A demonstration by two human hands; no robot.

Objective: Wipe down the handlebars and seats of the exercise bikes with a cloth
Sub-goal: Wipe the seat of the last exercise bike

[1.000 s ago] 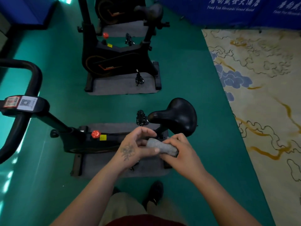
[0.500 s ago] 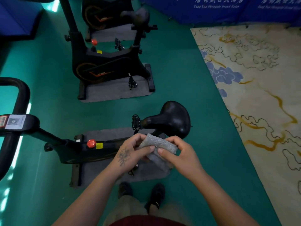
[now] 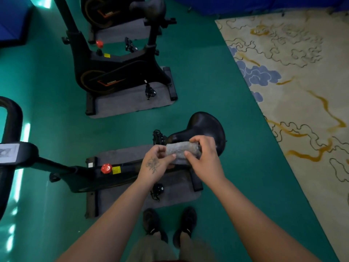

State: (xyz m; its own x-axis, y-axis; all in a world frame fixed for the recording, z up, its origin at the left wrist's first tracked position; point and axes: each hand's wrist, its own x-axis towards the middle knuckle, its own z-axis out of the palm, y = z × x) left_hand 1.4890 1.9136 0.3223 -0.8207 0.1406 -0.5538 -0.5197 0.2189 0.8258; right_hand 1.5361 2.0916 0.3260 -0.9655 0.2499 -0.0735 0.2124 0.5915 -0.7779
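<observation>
At the centre of the frame, a folded grey cloth is held between both hands, just in front of the black seat of the nearest exercise bike. The left hand pinches its left end, fingers curled onto the fabric; the right hand grips the right end, thumb below and fingers wrapped over the top. A handlebar curves along the left edge. A second bike stands on its grey mat in the upper left.

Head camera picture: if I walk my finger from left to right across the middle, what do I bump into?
Black handlebar → red knob → left hand → grey cloth → right hand → green floor → patterned carpet.
</observation>
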